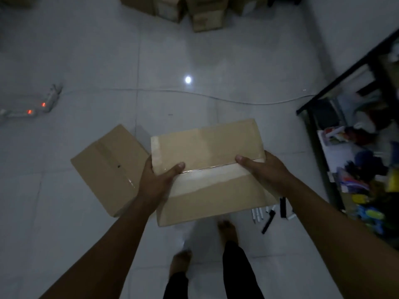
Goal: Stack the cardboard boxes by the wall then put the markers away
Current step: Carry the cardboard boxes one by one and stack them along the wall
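Note:
I hold a taped brown cardboard box point(207, 147) in front of me, above the floor. My left hand point(158, 178) grips its left side with the thumb laid on the top. My right hand point(265, 171) grips the right side the same way. A second cardboard box point(108, 167) lies on the white tiled floor just left of the held one. Several black and white markers point(268, 214) lie scattered on the floor under the held box's right corner, partly hidden by it. More cardboard boxes point(194, 11) stand by the far wall.
A dark shelf unit point(323, 130) crammed with colourful items runs along the right. A thin white cable point(216, 98) crosses the floor ahead. Power strips point(32, 108) with red lights lie at the left. My bare feet point(226, 231) stand below the box.

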